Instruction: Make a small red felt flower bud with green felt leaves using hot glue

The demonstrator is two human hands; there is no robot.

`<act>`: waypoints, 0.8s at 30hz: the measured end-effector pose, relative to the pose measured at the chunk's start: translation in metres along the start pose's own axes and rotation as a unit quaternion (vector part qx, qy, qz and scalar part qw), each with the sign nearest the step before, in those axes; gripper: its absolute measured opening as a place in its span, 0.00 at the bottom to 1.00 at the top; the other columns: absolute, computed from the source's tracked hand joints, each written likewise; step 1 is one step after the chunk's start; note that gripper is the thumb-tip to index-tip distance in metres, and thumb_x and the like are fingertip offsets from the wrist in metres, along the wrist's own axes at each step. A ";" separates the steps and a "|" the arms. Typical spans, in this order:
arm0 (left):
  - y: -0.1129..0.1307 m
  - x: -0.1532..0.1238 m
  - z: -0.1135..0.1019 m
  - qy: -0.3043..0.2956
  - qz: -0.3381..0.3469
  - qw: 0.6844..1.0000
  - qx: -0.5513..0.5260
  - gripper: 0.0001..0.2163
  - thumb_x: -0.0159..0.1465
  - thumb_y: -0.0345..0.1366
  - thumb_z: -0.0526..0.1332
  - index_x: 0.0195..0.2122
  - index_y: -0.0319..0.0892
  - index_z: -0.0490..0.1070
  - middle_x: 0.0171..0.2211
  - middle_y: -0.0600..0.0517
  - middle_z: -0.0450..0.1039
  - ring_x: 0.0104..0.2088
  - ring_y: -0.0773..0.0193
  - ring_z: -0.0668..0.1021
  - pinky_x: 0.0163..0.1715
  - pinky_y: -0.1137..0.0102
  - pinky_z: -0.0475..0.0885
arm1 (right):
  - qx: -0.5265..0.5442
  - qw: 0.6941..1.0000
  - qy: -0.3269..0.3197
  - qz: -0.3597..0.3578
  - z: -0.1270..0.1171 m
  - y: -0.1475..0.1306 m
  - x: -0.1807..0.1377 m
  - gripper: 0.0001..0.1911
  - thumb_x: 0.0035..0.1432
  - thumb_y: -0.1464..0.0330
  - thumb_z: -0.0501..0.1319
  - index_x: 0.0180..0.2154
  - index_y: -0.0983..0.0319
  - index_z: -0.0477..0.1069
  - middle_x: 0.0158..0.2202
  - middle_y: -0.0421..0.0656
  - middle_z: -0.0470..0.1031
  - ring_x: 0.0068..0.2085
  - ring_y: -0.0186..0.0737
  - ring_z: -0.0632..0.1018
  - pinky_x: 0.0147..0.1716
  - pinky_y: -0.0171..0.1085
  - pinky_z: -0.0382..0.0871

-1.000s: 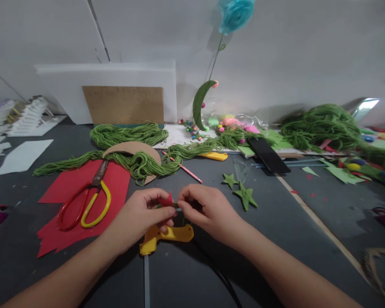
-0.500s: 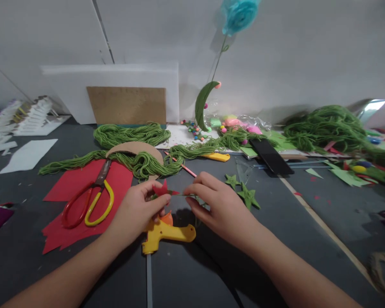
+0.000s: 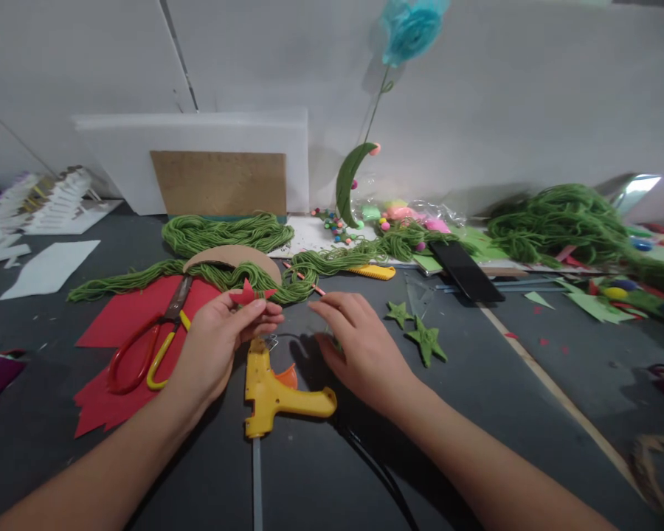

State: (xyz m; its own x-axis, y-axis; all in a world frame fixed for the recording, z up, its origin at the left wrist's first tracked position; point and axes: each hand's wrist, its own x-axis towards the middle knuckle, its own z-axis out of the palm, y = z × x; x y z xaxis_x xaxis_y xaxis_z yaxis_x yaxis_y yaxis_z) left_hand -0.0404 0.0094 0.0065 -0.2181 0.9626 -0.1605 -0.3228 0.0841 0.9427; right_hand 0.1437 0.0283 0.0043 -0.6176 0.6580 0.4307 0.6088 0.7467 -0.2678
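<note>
A small red paper star (image 3: 250,293) is pinched between the thumb and fingers of my left hand (image 3: 224,332), above the glue gun's nozzle. My right hand (image 3: 359,346) is to the right with its fingers curled; a bit of green yarn (image 3: 336,341) shows inside them, mostly hidden. Below and between my hands a yellow glue gun (image 3: 274,398) with an orange trigger lies on the dark table, a glue stick (image 3: 257,479) poking out of its rear. Two green yarn-wrapped stars (image 3: 427,341) rest right of my right hand.
Scissors (image 3: 136,354) with red and yellow handles lie on red paper (image 3: 97,405) at left. Green yarn bundles (image 3: 226,232), a cardboard crescent (image 3: 235,258), a yellow cutter (image 3: 376,272) and a black phone (image 3: 462,269) are behind. A green crescent (image 3: 346,188) hangs at the back.
My left hand has moved up and left with the red star, away from my right hand. The green strand stretched between them no longer shows. My right hand has shifted slightly left.
</note>
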 end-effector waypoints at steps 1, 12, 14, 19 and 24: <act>-0.001 0.003 -0.002 0.006 0.018 1.000 0.001 0.06 0.53 0.32 0.65 0.30 0.36 0.69 0.27 0.50 0.78 0.29 0.67 0.80 0.31 0.75 0.74 | 0.016 0.999 -0.026 -0.022 -0.001 -0.005 -0.001 0.14 0.56 0.74 0.54 0.46 0.68 0.67 0.44 0.52 0.69 0.45 0.45 0.68 0.45 0.42 0.62; -0.006 0.021 -0.005 0.000 0.015 1.000 -0.010 0.06 0.53 0.31 0.65 0.29 0.37 0.69 0.27 0.49 0.78 0.29 0.66 0.80 0.30 0.74 0.74 | 0.001 0.962 -0.265 -0.071 0.002 -0.039 0.000 0.10 0.50 0.73 0.57 0.37 0.67 0.69 0.37 0.48 0.69 0.35 0.42 0.69 0.35 0.37 0.63; -0.003 0.024 -0.004 -0.007 0.007 1.000 -0.011 0.05 0.53 0.31 0.64 0.29 0.37 0.70 0.27 0.48 0.78 0.28 0.65 0.80 0.29 0.74 0.74 | 0.002 0.960 -0.273 -0.065 0.000 -0.039 0.002 0.13 0.47 0.75 0.57 0.38 0.68 0.68 0.37 0.49 0.69 0.35 0.42 0.70 0.35 0.37 0.64; 0.011 0.033 -0.008 -0.012 0.004 1.000 -0.005 0.03 0.54 0.30 0.63 0.28 0.36 0.71 0.26 0.47 0.78 0.25 0.66 0.79 0.25 0.75 0.74 | 0.140 0.949 -0.280 -0.036 -0.018 -0.029 0.003 0.16 0.43 0.72 0.61 0.39 0.65 0.66 0.36 0.42 0.66 0.31 0.35 0.68 0.29 0.31 0.64; 0.017 0.031 -0.005 -0.013 0.013 1.000 0.003 0.05 0.53 0.31 0.64 0.28 0.35 0.71 0.26 0.48 0.77 0.24 0.68 0.78 0.24 0.77 0.72 | 0.272 0.951 -0.140 0.054 -0.035 -0.008 -0.004 0.07 0.46 0.70 0.61 0.30 0.61 0.64 0.29 0.38 0.65 0.29 0.34 0.67 0.29 0.32 0.64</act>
State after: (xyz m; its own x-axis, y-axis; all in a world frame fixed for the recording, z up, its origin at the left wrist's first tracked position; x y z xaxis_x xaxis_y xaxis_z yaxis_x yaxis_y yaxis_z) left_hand -0.0573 0.0390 0.0157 -0.2030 0.9708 -0.1281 -0.3112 0.0601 0.9484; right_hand 0.1588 0.0162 0.0350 -0.7204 0.6771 0.1503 0.3752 0.5627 -0.7366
